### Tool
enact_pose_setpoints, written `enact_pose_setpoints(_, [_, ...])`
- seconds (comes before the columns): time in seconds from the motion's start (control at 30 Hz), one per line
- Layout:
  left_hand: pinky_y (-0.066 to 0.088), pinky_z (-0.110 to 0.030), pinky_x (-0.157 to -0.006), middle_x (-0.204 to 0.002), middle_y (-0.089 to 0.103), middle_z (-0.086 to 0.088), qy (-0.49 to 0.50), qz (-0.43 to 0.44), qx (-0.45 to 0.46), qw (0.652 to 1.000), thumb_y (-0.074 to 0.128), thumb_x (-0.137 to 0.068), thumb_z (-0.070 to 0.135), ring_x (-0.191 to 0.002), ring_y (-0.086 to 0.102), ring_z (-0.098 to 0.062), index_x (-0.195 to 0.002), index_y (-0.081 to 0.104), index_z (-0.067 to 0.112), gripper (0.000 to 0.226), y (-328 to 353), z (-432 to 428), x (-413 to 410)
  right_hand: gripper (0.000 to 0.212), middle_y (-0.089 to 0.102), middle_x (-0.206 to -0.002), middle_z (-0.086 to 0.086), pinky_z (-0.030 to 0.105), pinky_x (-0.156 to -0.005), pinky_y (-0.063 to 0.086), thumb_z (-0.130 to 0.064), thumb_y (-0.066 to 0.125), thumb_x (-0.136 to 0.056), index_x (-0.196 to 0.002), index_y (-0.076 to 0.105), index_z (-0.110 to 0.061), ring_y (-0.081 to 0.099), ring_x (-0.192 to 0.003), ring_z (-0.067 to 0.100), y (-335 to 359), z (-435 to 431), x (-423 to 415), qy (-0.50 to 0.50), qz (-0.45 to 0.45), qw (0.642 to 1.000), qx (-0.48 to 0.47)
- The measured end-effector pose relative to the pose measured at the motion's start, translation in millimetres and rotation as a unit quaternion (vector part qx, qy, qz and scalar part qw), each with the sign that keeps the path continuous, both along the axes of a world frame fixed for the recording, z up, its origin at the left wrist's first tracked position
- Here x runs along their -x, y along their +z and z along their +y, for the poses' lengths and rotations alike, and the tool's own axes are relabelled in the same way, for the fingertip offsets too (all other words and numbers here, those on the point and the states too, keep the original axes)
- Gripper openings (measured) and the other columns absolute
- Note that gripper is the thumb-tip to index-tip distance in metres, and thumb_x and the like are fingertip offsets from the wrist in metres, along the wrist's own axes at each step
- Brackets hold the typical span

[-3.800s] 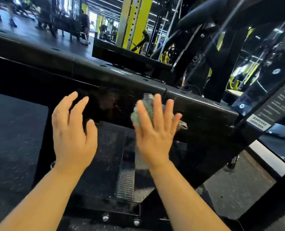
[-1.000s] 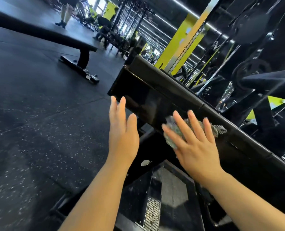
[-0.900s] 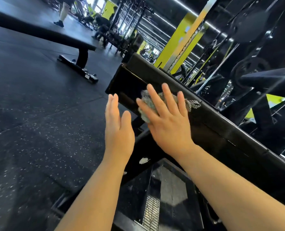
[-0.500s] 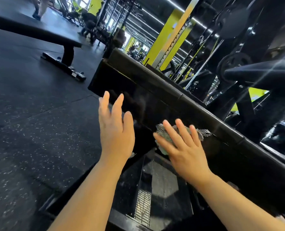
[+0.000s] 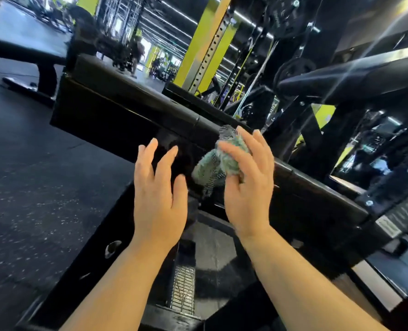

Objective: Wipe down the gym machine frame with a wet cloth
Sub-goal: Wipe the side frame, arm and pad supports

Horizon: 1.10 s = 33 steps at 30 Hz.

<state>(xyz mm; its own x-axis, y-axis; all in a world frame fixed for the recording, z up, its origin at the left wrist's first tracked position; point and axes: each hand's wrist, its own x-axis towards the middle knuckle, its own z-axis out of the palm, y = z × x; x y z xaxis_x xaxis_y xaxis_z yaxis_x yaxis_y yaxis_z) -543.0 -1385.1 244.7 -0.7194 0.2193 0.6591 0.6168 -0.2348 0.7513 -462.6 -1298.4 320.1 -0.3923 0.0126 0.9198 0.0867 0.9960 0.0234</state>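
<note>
A wide glossy black frame beam [image 5: 117, 115] of the gym machine runs from upper left down to the right in the head view. My right hand [image 5: 250, 194] holds a bunched grey-green cloth [image 5: 219, 161] in front of the beam's side face, fingers over it and thumb tucked under. Whether the cloth touches the beam I cannot tell. My left hand [image 5: 159, 194] hovers just left of the cloth with fingers spread and straight, holding nothing, close to the beam face.
Below my hands lies a black footplate with a ribbed metal strip [image 5: 184, 285]. Speckled rubber floor [image 5: 31, 187] spreads to the left, with a flat bench [image 5: 31, 53] behind. A yellow perforated upright [image 5: 203, 44] and a black padded arm [image 5: 353, 75] stand beyond the beam.
My right hand slid the cloth back and forth along the beam and now has it gathered up in its fingers rather than pressed flat. My left hand stayed open beside it.
</note>
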Motion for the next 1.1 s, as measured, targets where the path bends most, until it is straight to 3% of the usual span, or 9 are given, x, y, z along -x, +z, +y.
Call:
enact_pose_setpoints(0.1, [0.006,-0.021,-0.11,-0.152,0.008,0.013,0.014,0.012,0.013,1.0,0.024,-0.089,0.043,-0.14,-0.01,0.002,-0.142,0.038,0.021,0.058,-3.0,3.5,-0.8,0.045,0.033,-0.143,0.004,0.045,-0.118,0.015,-0.003,0.053,-0.088,-0.128,0.049,-0.022,0.024,-0.138,0.035,-24.1,31.0,-0.9,-0.111,-0.084,0.969,-0.205])
enact_pose_setpoints(0.2, [0.003,-0.018,-0.109,-0.156,0.01,0.003,0.024,0.027,0.026,0.999,0.025,-0.091,0.04,-0.141,-0.008,-0.003,-0.142,0.038,0.018,0.056,-5.8,5.9,-0.2,0.057,0.013,-0.153,0.004,0.049,-0.118,-0.005,-0.029,0.047,-0.086,-0.141,0.033,-0.022,-0.004,-0.146,0.03,-42.2,37.3,-17.7,-0.184,-0.168,0.94,-0.233])
enact_pose_setpoints(0.27, [0.002,-0.015,-0.108,-0.157,0.012,0.0,0.029,0.035,0.03,0.999,0.026,-0.092,0.038,-0.142,-0.007,-0.004,-0.142,0.039,0.017,0.055,-7.0,5.4,0.6,0.064,0.011,-0.153,0.005,0.052,-0.116,-0.006,-0.044,0.046,-0.087,-0.143,0.029,-0.021,-0.014,-0.146,0.027,-50.1,41.1,-26.8,-0.218,-0.174,0.929,-0.244])
enact_pose_setpoints(0.43, [0.011,-0.027,-0.115,-0.155,0.018,-0.003,0.043,-0.007,0.008,0.999,0.031,-0.095,0.029,-0.145,0.006,-0.013,-0.143,0.036,0.014,0.05,-8.4,-3.7,11.8,0.06,0.024,-0.15,0.0,0.057,-0.113,0.005,-0.04,0.06,-0.087,-0.141,0.041,-0.023,0.016,-0.14,0.033,-51.0,13.0,33.2,-0.192,-0.149,0.926,-0.288])
enact_pose_setpoints(0.57, [0.014,-0.036,-0.118,-0.156,0.017,-0.006,0.043,-0.033,-0.01,0.999,0.03,-0.096,0.027,-0.146,0.01,-0.019,-0.148,0.021,0.011,0.055,-6.7,-2.9,9.2,0.05,0.041,-0.148,-0.005,0.053,-0.116,0.004,-0.027,0.064,-0.089,-0.137,0.05,-0.029,0.024,-0.141,0.027,-44.2,-0.9,61.7,-0.111,-0.129,0.949,-0.265])
enact_pose_setpoints(0.73, [0.006,-0.025,-0.116,-0.154,0.02,-0.011,0.046,0.096,0.051,0.993,0.031,-0.096,0.03,-0.145,0.005,-0.021,-0.141,0.039,0.009,0.05,-13.8,22.1,-21.7,0.068,0.022,-0.152,-0.004,0.059,-0.114,0.003,-0.01,0.067,-0.082,-0.14,0.036,-0.028,0.015,-0.143,0.034,-71.5,80.2,-63.0,-0.274,-0.077,0.931,-0.228])
enact_pose_setpoints(0.87, [0.024,-0.047,-0.112,-0.152,0.025,-0.015,0.012,0.198,0.089,0.976,0.036,-0.095,0.027,-0.144,0.012,-0.03,-0.137,0.045,0.007,0.047,-26.8,43.6,-55.7,0.048,0.01,-0.158,0.004,0.065,-0.11,0.007,-0.015,0.047,-0.093,-0.14,0.036,-0.022,0.002,-0.146,0.03,-97.2,131.3,-164.2,-0.396,0.054,0.916,-0.031])
enact_pose_setpoints(0.97, [0.017,-0.041,-0.115,-0.152,0.026,-0.013,0.002,0.214,0.09,0.973,0.036,-0.096,0.027,-0.145,0.012,-0.029,-0.137,0.044,0.009,0.046,-28.6,49.1,-65.0,0.05,0.015,-0.155,0.018,0.06,-0.113,0.006,-0.026,0.042,-0.096,-0.144,0.032,-0.018,0.005,-0.143,0.041,-91.4,109.0,-126.1,-0.362,0.156,0.91,0.129])
enact_pose_setpoints(1.1, [0.006,-0.018,-0.117,-0.15,0.028,-0.015,0.024,0.178,0.062,0.982,0.036,-0.096,0.025,-0.143,0.013,-0.025,-0.137,0.042,0.007,0.046,-18.2,45.9,-59.0,0.042,0.022,-0.15,0.007,0.05,-0.117,-0.001,-0.036,0.042,-0.098,-0.138,0.036,-0.023,0.0,-0.146,0.024,-87.2,49.4,-24.5,-0.247,0.101,0.964,0.006])
